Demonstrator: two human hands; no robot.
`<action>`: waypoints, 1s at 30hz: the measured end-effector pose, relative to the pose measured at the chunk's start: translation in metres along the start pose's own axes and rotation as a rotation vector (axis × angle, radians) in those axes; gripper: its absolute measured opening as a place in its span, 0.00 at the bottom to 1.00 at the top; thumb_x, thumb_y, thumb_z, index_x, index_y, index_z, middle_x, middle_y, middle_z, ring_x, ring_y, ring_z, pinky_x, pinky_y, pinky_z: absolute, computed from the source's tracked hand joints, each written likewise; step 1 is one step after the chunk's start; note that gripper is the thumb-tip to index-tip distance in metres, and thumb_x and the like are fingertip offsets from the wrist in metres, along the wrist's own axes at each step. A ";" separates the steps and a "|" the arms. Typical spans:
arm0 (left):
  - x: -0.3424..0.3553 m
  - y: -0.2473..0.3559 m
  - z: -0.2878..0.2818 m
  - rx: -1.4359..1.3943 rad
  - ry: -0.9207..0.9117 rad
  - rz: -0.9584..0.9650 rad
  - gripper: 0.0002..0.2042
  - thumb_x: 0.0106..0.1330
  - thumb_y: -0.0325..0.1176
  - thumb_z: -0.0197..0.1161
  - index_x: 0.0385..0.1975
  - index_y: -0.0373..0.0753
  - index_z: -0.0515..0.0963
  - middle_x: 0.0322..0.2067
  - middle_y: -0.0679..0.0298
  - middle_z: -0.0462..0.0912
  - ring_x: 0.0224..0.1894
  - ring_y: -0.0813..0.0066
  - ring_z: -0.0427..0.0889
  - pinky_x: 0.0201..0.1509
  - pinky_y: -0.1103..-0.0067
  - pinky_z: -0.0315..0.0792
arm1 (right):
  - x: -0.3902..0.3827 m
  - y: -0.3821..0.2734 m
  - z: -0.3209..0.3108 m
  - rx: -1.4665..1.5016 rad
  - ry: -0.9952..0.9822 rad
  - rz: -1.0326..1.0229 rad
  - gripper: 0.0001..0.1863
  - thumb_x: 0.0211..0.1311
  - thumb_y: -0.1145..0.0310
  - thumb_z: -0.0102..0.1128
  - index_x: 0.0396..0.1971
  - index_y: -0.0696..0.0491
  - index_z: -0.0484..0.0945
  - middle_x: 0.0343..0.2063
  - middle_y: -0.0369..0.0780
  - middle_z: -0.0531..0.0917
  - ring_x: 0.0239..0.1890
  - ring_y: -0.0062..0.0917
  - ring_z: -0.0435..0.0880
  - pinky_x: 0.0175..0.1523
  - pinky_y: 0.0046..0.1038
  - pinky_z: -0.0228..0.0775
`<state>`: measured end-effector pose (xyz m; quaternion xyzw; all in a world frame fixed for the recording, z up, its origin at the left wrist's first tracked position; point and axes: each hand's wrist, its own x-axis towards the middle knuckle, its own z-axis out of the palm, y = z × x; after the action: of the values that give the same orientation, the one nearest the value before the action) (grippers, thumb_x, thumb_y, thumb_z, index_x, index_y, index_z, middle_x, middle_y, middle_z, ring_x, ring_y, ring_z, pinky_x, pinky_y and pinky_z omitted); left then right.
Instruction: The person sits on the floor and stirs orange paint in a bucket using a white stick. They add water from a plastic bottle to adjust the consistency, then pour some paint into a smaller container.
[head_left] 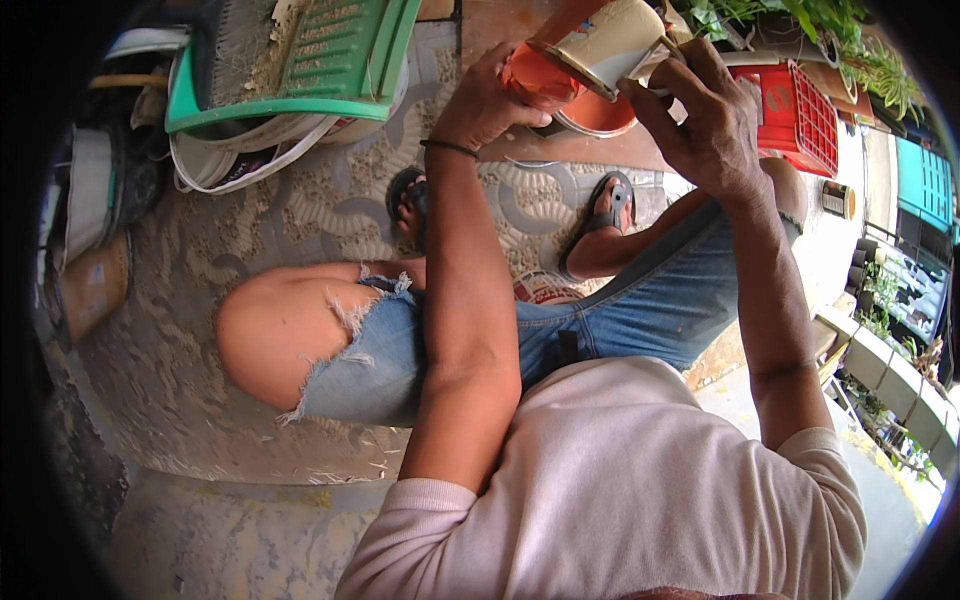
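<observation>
My left hand (485, 105) is closed around a glossy orange-red container (542, 78) at the top centre. A cream-coloured can (612, 45) with a darker rim is tilted right beside it, its rim by the red container. My right hand (705, 125) is closed, its bent fingers at a thin, handle-like loop (655, 58) on the can's right side. The exact grip is partly hidden by the fingers. Just below the can, between the hands, an orange round vessel (600, 118) shows its rim and pale inside.
At the upper left, a green ribbed tray (375, 60) with crumbly residue lies over a white tub (215, 165). A red crate (800, 115) stands at the right, near a small can (838, 198) and leafy plants (850, 40). My sandalled feet rest on the patterned tile floor (330, 210).
</observation>
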<state>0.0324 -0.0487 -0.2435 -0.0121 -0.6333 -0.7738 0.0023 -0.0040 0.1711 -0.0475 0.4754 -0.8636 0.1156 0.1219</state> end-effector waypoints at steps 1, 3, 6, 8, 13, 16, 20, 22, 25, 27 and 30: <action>-0.001 0.002 0.000 -0.019 0.003 -0.009 0.38 0.40 0.20 0.83 0.57 0.37 0.77 0.50 0.65 0.87 0.52 0.73 0.85 0.59 0.74 0.80 | 0.001 -0.001 0.000 -0.007 -0.005 0.004 0.10 0.63 0.64 0.76 0.31 0.50 0.82 0.31 0.37 0.79 0.26 0.28 0.83 0.28 0.35 0.71; -0.001 0.005 0.002 0.004 -0.004 -0.012 0.38 0.40 0.20 0.83 0.58 0.37 0.77 0.50 0.64 0.87 0.53 0.73 0.85 0.59 0.74 0.80 | 0.001 0.000 0.000 0.002 0.004 0.008 0.10 0.63 0.64 0.76 0.31 0.50 0.82 0.32 0.38 0.79 0.26 0.28 0.83 0.29 0.36 0.72; -0.001 0.004 -0.001 0.068 -0.007 0.000 0.40 0.41 0.20 0.84 0.61 0.37 0.76 0.51 0.63 0.87 0.55 0.72 0.85 0.62 0.74 0.79 | 0.000 0.001 0.005 0.059 0.018 0.028 0.10 0.63 0.64 0.75 0.32 0.51 0.82 0.33 0.38 0.79 0.27 0.29 0.84 0.30 0.36 0.73; 0.001 0.001 0.000 0.020 -0.008 0.006 0.41 0.40 0.20 0.84 0.61 0.37 0.76 0.51 0.63 0.87 0.55 0.73 0.85 0.62 0.74 0.79 | -0.002 0.000 0.004 0.085 -0.005 0.090 0.10 0.64 0.64 0.75 0.32 0.51 0.82 0.34 0.39 0.79 0.29 0.31 0.85 0.31 0.37 0.74; 0.000 0.000 0.002 0.001 0.003 -0.014 0.40 0.40 0.19 0.84 0.60 0.37 0.76 0.51 0.64 0.86 0.55 0.73 0.85 0.61 0.74 0.79 | -0.007 0.010 0.012 0.078 0.043 0.042 0.12 0.64 0.60 0.75 0.31 0.51 0.82 0.32 0.39 0.77 0.29 0.33 0.84 0.30 0.37 0.75; -0.001 0.007 0.004 0.033 -0.003 -0.037 0.40 0.40 0.19 0.84 0.60 0.37 0.76 0.51 0.64 0.86 0.54 0.73 0.84 0.62 0.73 0.79 | -0.010 0.015 0.015 0.071 0.067 0.029 0.13 0.64 0.57 0.75 0.30 0.50 0.83 0.31 0.39 0.76 0.28 0.32 0.83 0.30 0.37 0.75; 0.001 0.003 0.002 -0.031 0.000 -0.031 0.40 0.39 0.20 0.84 0.59 0.37 0.76 0.51 0.64 0.86 0.54 0.74 0.84 0.62 0.73 0.78 | -0.009 0.010 0.012 0.099 0.058 0.076 0.13 0.64 0.58 0.75 0.31 0.50 0.83 0.31 0.39 0.76 0.27 0.31 0.83 0.30 0.36 0.75; -0.001 0.002 0.001 0.004 -0.009 -0.024 0.40 0.39 0.20 0.84 0.59 0.36 0.76 0.51 0.63 0.85 0.54 0.74 0.84 0.62 0.73 0.78 | -0.010 0.012 0.013 0.083 0.047 0.069 0.12 0.64 0.58 0.74 0.32 0.50 0.84 0.31 0.40 0.76 0.26 0.32 0.83 0.29 0.36 0.75; 0.000 0.003 0.000 0.013 -0.001 -0.001 0.40 0.38 0.19 0.83 0.59 0.36 0.76 0.50 0.64 0.85 0.53 0.74 0.84 0.59 0.74 0.80 | -0.010 0.013 0.015 0.104 0.054 0.087 0.12 0.64 0.58 0.74 0.33 0.50 0.84 0.32 0.40 0.76 0.25 0.33 0.84 0.28 0.37 0.75; 0.001 0.002 0.001 0.032 0.002 0.018 0.41 0.37 0.18 0.83 0.59 0.37 0.76 0.49 0.64 0.85 0.52 0.73 0.84 0.57 0.74 0.80 | -0.010 0.011 0.014 0.112 0.049 0.099 0.12 0.64 0.58 0.74 0.33 0.51 0.84 0.32 0.40 0.76 0.25 0.33 0.84 0.28 0.37 0.76; 0.003 0.001 0.001 0.044 -0.002 0.028 0.40 0.37 0.18 0.83 0.58 0.37 0.76 0.49 0.64 0.85 0.52 0.73 0.84 0.57 0.74 0.80 | -0.010 0.011 0.015 0.110 0.050 0.133 0.12 0.64 0.58 0.74 0.32 0.51 0.83 0.32 0.40 0.75 0.25 0.34 0.84 0.28 0.38 0.76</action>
<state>0.0297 -0.0476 -0.2421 -0.0216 -0.6500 -0.7595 0.0129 -0.0093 0.1801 -0.0657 0.4201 -0.8822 0.1826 0.1093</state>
